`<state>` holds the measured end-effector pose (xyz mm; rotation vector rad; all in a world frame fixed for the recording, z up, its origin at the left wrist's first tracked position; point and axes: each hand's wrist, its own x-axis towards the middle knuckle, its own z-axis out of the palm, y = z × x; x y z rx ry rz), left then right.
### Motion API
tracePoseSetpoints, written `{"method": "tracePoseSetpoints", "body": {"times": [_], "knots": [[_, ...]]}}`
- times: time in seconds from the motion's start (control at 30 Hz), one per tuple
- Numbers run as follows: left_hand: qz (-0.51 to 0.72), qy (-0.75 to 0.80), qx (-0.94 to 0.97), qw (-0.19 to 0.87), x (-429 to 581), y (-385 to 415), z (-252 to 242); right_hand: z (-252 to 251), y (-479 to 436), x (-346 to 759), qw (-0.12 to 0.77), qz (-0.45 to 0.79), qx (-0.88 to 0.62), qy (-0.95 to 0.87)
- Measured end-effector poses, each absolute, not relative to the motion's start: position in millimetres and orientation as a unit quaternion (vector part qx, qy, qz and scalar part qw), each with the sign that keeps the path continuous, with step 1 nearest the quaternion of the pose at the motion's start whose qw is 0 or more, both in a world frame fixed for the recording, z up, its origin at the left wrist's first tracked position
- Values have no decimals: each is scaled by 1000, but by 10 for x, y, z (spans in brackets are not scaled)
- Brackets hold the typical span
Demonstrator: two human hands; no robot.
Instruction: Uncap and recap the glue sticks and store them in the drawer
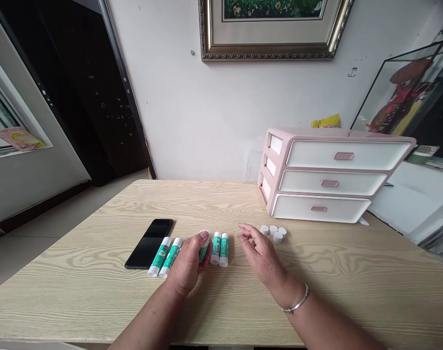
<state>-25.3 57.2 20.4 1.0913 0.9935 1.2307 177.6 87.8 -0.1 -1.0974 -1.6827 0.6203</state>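
My left hand is wrapped round a green-and-white glue stick, its thumb near the upper end. Most of that stick is hidden by the fingers. Two similar glue sticks lie side by side just left of this hand. To its right, another pair of glue sticks lies close together on the table. My right hand hovers to the right of that pair, fingers loosely bent and apart, with nothing visible in them. Several small white caps sit in a cluster just beyond and right of it.
A black phone lies flat at the left on the wood-grain table. At the back right stands a pink-and-white drawer unit with a yellow packet behind its top. A framed picture hangs on the wall.
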Motion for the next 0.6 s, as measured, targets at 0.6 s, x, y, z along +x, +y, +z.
{"method": "tracePoseSetpoints", "body": {"times": [0.6], "knots": [[588, 409, 426, 553, -349, 594, 365, 86, 960, 1730, 462, 231, -515, -685]]}}
